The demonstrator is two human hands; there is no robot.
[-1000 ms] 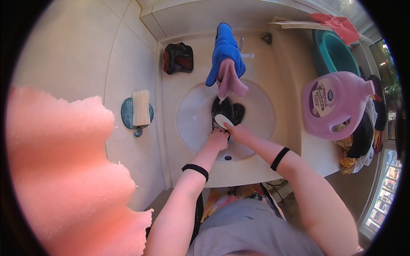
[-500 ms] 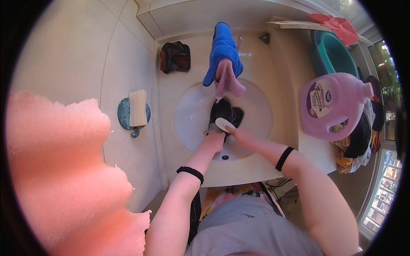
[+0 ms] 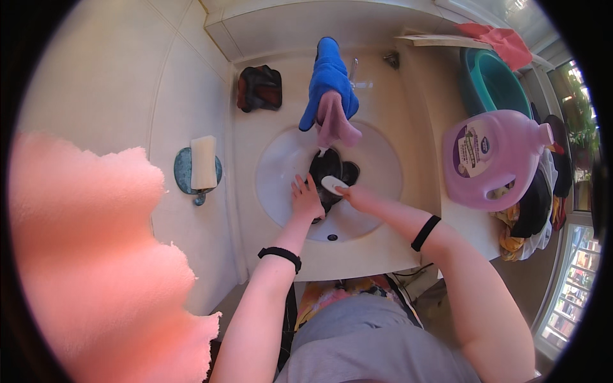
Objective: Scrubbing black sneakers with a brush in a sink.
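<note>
A pair of dark shoes (image 3: pixel 327 167) lies in the white oval sink (image 3: pixel 271 188). My left hand (image 3: pixel 308 201) is open at the left side of the nearer shoe, fingers spread; whether its thumb side presses on the shoe is hard to see. Closed round the end of a white oval brush (image 3: pixel 332 185), my right hand (image 3: pixel 357 196) keeps it against the shoe. The brush's underside is hidden. Over the far part of the sink hang a blue cloth (image 3: pixel 329 80) and a pink cloth (image 3: pixel 335 121), covering most of the tap.
A bar of soap (image 3: pixel 204 163) rests on a blue-green dish (image 3: pixel 183 171) at the left. A dark pouch-like bundle (image 3: pixel 260 88) sits behind the sink. On the right ledge stand a purple jug (image 3: pixel 491 159) and green basins (image 3: pixel 504 86). A pink towel (image 3: pixel 89 255) hangs close at left.
My left hand has come off the near end of the shoe and spread its fingers beside it. The brush stays on the shoe in my right hand.
</note>
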